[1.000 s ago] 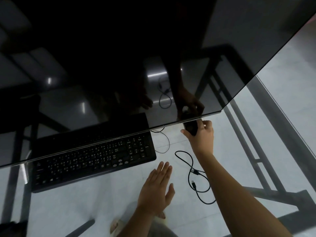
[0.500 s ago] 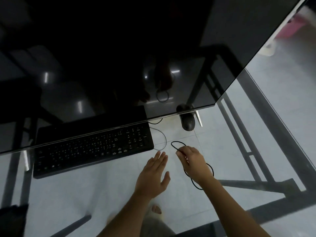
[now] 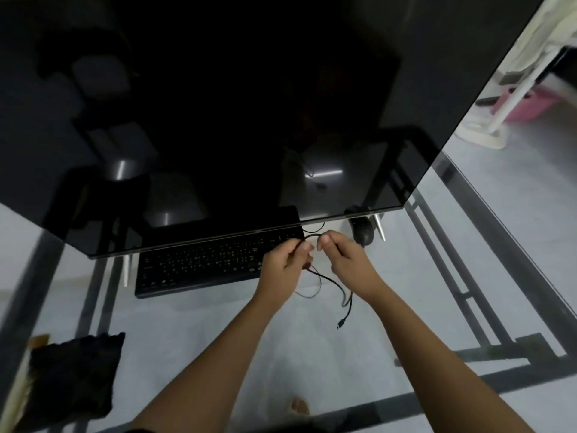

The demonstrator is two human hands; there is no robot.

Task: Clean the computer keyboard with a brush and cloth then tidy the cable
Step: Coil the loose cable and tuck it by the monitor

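Our 2 hands, left hand [image 3: 285, 264] and right hand [image 3: 347, 260], each pinch the black cable [image 3: 350, 304] just beside the keyboard's [image 3: 203, 264] right end, its plug dangling. The dark cloth [image 3: 71, 373] lies aside, so we judge cleaning done and coiling left.

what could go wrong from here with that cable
The cable, pinched by left hand and right hand, hangs beside a thinner wire loop; they may tangle. Its loose plug dangles and could tap the glass desk. The mouse sits past the right hand and might get nudged.
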